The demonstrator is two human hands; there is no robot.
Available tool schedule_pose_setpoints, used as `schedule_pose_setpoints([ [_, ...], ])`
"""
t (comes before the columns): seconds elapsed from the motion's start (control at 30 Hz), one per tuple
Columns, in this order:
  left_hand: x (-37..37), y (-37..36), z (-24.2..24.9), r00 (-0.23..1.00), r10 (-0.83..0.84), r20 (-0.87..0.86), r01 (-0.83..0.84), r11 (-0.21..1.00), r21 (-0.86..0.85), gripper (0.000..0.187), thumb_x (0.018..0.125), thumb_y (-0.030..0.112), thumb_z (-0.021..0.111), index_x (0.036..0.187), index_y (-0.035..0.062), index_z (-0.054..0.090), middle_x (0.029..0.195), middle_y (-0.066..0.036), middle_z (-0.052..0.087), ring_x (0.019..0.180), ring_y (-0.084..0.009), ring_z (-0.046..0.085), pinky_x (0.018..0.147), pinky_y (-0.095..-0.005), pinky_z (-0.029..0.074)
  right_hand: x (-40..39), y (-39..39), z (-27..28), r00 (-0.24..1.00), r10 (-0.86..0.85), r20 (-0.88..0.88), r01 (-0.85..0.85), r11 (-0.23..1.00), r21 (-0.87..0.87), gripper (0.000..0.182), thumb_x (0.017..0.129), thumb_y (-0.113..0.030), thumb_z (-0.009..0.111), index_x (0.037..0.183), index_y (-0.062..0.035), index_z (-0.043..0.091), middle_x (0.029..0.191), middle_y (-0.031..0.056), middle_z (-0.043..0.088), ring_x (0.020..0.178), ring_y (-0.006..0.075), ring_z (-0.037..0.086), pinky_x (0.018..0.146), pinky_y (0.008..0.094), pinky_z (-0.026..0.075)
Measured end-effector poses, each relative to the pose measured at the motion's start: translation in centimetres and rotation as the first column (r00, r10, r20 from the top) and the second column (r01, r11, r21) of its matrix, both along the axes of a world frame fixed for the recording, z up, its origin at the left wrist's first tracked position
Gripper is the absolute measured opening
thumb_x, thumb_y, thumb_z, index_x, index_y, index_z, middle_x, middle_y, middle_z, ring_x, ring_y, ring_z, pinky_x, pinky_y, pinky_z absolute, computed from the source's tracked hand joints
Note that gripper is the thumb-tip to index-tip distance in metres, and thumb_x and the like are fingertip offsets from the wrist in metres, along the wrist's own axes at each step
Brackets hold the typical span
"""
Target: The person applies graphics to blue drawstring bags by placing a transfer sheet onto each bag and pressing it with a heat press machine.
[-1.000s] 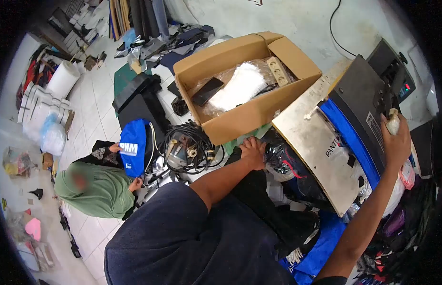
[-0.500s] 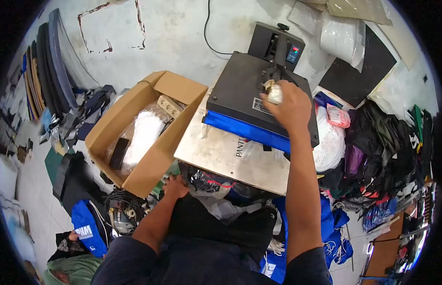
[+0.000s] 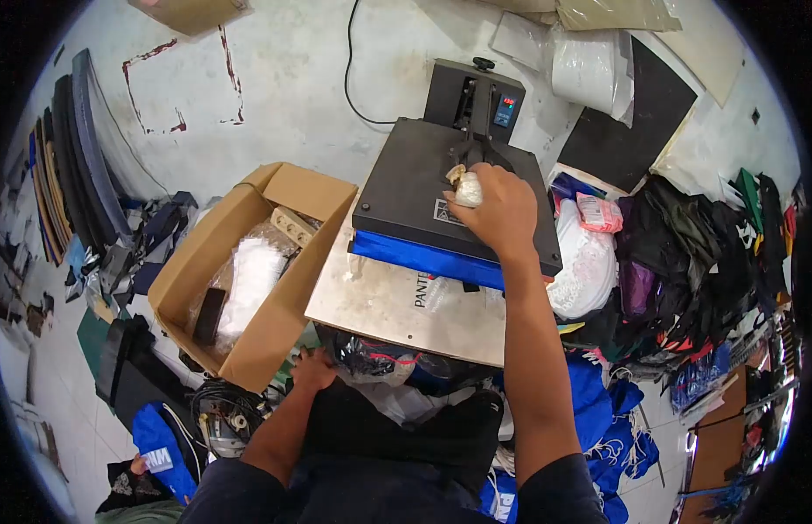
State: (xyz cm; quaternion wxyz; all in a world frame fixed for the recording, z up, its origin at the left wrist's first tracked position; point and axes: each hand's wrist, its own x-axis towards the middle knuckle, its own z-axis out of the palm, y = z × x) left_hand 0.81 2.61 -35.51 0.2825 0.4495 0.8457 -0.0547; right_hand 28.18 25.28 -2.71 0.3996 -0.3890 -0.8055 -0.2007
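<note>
My right hand (image 3: pixel 500 210) is wrapped round the heat press handle (image 3: pixel 468 189), whose end is covered in whitish wrapping. Beneath it, the dark upper plate of the heat press (image 3: pixel 406 175) is down, and blue fabric (image 3: pixel 423 256) sticks out along its front edge. A small display (image 3: pixel 506 103) glows red on the machine's head. Low on the left, my left hand (image 3: pixel 313 368) has its fingers spread by my knee, close to the lower corner of the cardboard box (image 3: pixel 275 345). It holds nothing that I can see.
The open box contains a white stack (image 3: pixel 251 279) and a power strip (image 3: pixel 292 226). Dark clothes (image 3: pixel 685 253) are heaped at the right, above blue drawstring bags (image 3: pixel 598 410). At lower left, another person's hand (image 3: pixel 140 465) touches a blue bag (image 3: pixel 161 437).
The whole view has shifted, so the press now appears lower and further left. My right hand stays on the handle, and my left hand stays by the box.
</note>
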Motion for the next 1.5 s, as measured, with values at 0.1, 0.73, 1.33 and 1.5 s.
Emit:
schedule_pose_setpoints([
  [0.1, 0.1, 0.0, 0.3, 1.0, 0.003, 0.015, -0.004, 1.0, 0.003, 0.079, 0.082, 0.055, 0.063, 0.151, 0.0295, 0.035, 0.16, -0.02, 0.019, 0.141, -0.0462, 0.029, 0.106, -0.0614, 0.036, -0.1, -0.1, 0.1, 1.0, -0.01, 0.009, 0.01, 1.0, -0.006, 0.041, 0.068, -0.041, 0.082, 0.091, -0.0111, 0.065, 0.077, 0.0063, 0.062, 0.073, 0.0274, 0.063, 0.064, 0.041, 0.048],
  [0.73, -0.2, 0.1, -0.9, 1.0, -0.006, -0.001, 0.006, 1.0, 0.014, 0.077, 0.082, 0.053, 0.063, 0.15, 0.0294, 0.037, 0.159, -0.021, 0.021, 0.14, -0.0486, 0.029, 0.107, -0.0604, 0.035, -0.1, 0.2, -0.1, 1.0, 0.002, -0.016, -0.002, 1.0, 0.014, 0.039, 0.064, -0.041, 0.082, 0.084, -0.0119, 0.064, 0.074, 0.006, 0.062, 0.07, 0.0272, 0.063, 0.064, 0.0413, 0.046],
  [1.33, 0.3, -0.6, -0.6, 0.998, 0.066, 0.01, -0.066, 0.969, 0.236, 0.063, 0.08, 0.048, 0.064, 0.136, 0.0227, 0.053, 0.145, -0.017, 0.043, 0.131, -0.0431, 0.043, 0.103, -0.0567, 0.04, 0.0, 0.1, 0.0, 1.0, -0.004, 0.006, 0.004, 1.0, 0.001, 0.039, 0.068, -0.04, 0.082, 0.088, -0.0117, 0.064, 0.077, 0.0063, 0.062, 0.072, 0.0274, 0.062, 0.064, 0.0411, 0.047],
  [1.5, 2.3, -2.4, 2.4, 0.993, -0.111, 0.051, -0.003, 0.395, 0.919, 0.011, 0.081, 0.013, 0.069, 0.078, 0.0027, 0.065, 0.075, -0.01, 0.064, 0.071, -0.0288, 0.063, 0.067, -0.0368, 0.049, 0.0, 0.4, -0.1, 1.0, 0.01, 0.008, -0.01, 1.0, 0.018, 0.039, 0.067, -0.04, 0.081, 0.087, -0.0116, 0.064, 0.075, 0.0064, 0.06, 0.07, 0.027, 0.062, 0.063, 0.0404, 0.046],
])
